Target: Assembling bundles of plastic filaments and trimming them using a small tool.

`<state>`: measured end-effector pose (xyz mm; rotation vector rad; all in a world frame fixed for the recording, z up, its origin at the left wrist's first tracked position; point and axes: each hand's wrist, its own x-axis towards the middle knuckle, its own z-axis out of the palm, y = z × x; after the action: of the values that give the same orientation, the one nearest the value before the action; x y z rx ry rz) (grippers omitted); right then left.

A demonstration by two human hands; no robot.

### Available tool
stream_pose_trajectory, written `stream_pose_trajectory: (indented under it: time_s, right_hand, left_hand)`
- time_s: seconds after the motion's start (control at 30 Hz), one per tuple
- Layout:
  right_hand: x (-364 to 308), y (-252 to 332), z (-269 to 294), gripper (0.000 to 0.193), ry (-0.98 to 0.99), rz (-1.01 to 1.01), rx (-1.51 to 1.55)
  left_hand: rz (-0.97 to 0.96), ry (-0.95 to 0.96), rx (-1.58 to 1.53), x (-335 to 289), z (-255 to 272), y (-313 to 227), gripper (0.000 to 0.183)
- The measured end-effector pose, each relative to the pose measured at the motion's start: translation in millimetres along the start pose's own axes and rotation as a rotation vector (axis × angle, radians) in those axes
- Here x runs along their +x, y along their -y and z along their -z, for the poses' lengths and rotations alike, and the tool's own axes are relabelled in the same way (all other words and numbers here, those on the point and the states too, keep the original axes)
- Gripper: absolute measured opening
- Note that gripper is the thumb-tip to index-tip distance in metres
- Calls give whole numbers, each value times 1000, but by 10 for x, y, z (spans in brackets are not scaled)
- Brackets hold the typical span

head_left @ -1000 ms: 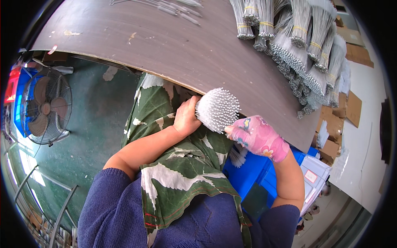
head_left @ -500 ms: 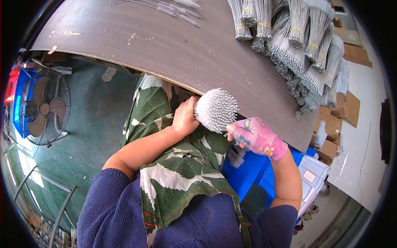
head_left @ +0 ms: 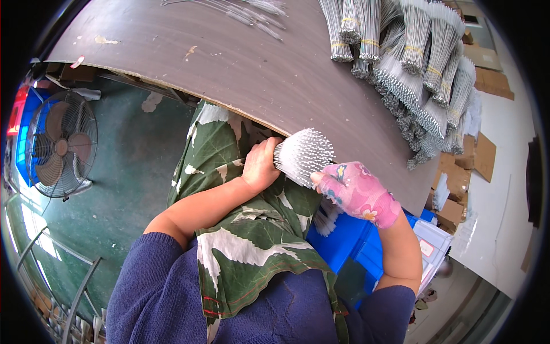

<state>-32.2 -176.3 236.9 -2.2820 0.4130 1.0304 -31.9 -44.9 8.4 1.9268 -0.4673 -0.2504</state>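
My left hand (head_left: pixel 262 164) is wrapped round a thick bundle of thin wire brushes (head_left: pixel 303 156). Their white bristled ends fan out toward the right, over my lap at the table's edge. My right hand (head_left: pixel 356 190), in a pink flowered fingerless glove, is at the right side of the fan. Its thumb and fingertips are pinched together against the outer brush tips. Whatever lies between them is too small to make out. The wire ends of the bundle are hidden behind my left hand.
On the brown table (head_left: pixel 229 63) lie tied bundles of wire brushes (head_left: pixel 412 63) at the far right and several loose brushes (head_left: pixel 246 14) at the far left. A blue crate (head_left: pixel 344 235) with more brushes stands below my right hand. A fan (head_left: pixel 62 148) stands at left.
The bundle's white end has tilted slightly and shifted a little right and down in the picture. My right hand stays at its right side, fingertips closer in against the tips.
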Motion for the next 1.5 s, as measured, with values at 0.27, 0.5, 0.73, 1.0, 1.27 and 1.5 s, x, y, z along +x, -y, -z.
stream_pose_trajectory:
  time_s: [0.27,0.5,0.73,1.0,1.27,1.5]
  right_hand:
    - [8,8,-35,38,4,23,-30]
    - [56,-10,-67,41,13,-65,50]
    - [82,-58,-89,40,-5,-37,60]
    - [40,-19,-102,40,56,-140,208]
    - [95,-59,-161,41,-7,-123,154]
    - [-37,-102,23,39,155,-99,481]
  left_hand:
    - [-19,-15,-7,-2,15,-9,43]
    - [-25,-26,5,-7,-13,19,43]
    - [-36,-32,12,-3,-24,14,42]
    - [-24,-17,25,-14,-12,14,43]
    - [-45,-33,25,1,-24,21,44]
    - [8,14,-52,23,10,3,42]
